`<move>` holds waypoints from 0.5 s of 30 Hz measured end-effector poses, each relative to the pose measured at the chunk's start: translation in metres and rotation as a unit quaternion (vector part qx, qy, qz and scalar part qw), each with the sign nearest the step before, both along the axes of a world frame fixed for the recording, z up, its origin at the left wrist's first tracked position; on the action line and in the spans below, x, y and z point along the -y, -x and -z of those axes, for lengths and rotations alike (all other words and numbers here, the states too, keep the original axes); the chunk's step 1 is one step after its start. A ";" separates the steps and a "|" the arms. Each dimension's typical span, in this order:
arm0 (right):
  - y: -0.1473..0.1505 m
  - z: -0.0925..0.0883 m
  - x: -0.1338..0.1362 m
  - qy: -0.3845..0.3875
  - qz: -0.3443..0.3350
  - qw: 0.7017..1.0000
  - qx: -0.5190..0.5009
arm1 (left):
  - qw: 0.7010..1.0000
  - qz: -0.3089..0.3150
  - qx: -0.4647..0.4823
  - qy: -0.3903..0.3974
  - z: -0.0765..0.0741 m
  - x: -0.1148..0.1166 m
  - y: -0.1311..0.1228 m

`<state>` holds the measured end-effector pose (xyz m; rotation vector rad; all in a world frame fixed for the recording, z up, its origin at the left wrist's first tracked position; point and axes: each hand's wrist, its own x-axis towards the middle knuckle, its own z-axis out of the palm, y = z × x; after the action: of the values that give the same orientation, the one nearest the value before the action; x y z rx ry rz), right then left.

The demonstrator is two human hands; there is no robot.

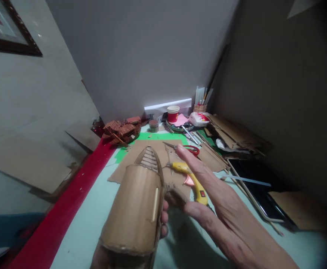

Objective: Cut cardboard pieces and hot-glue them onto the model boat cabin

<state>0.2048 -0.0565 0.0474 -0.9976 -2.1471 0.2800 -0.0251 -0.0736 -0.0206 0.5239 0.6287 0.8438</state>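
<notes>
My left hand (163, 220) is wrapped from below around a cardboard boat model (136, 205) with a curved cover and a pointed, ribbed bow; only fingertips show at its right side. A thin wooden stick (155, 209) lies glued along the cover's right edge. Over the table, my right hand (222, 209) is raised with its fingers stretched out and apart, holding nothing. Its index fingertip reaches toward red-handled scissors (190, 148). A yellow glue gun (193, 182) lies just under the fingers on cardboard sheets (177, 179).
A green cutting mat (152, 137) lies behind the cardboard. Brown miniature roof pieces (121, 131) sit at back left, a red cup (173, 113) and a stick holder (200, 107) at the back. Cardboard scraps (236, 134) and a dark tablet (260, 186) lie right. A red strip (68, 209) edges the table's left.
</notes>
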 end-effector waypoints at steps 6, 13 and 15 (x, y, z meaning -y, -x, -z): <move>-0.002 0.017 -0.003 0.080 0.008 0.997 -0.015 | 0.978 0.082 0.194 0.003 0.015 -0.014 0.006; -0.006 0.020 -0.008 0.178 -0.012 0.983 -0.044 | 0.982 0.106 0.158 0.005 0.017 -0.018 0.004; -0.006 0.020 -0.008 0.174 -0.013 0.983 -0.049 | 0.985 0.075 0.154 -0.001 0.012 -0.013 0.001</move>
<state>0.2108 -0.0489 0.0271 -1.1219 -2.0626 0.7218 -0.0262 -0.0603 -0.0325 0.4252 0.3006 0.7621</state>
